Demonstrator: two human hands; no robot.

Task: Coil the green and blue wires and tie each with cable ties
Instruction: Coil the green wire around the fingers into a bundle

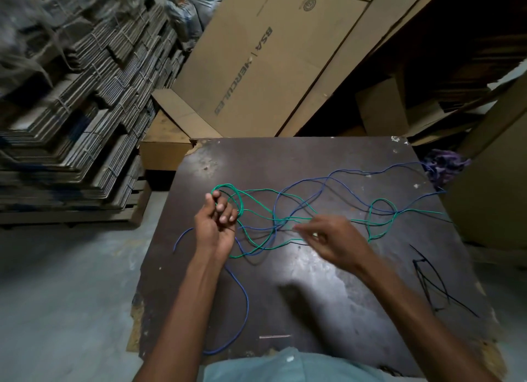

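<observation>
The left hand (216,223) is raised over the table (328,281), palm turned up, fingers curled round a few loops of the green wire (258,192); the coil stands out past the fingertips towards the far side. The right hand (332,240) reaches left across the table, thumb and forefinger drawn together on a green strand near the middle of the tangle; the hand is blurred, so the pinch seems firm but is not sharp.

The rest of the green wire trails right across the dark tabletop, makes a loose loop near the right side and ends by the right edge; the blue wire (245,301) lies tangled through it, one end curving down past the left forearm to the near edge, the other running off towards the far right corner. A few black cable ties (427,279) lie spread on the right part of the table, apart from both wires.

A big flattened carton (256,67) leans behind the table; its side reads "BSA | HERCULES", printed sideways; stacks of bundled flat cardboard (85,110) fill the left; a purple cloth (443,167) sits at the far right corner.
</observation>
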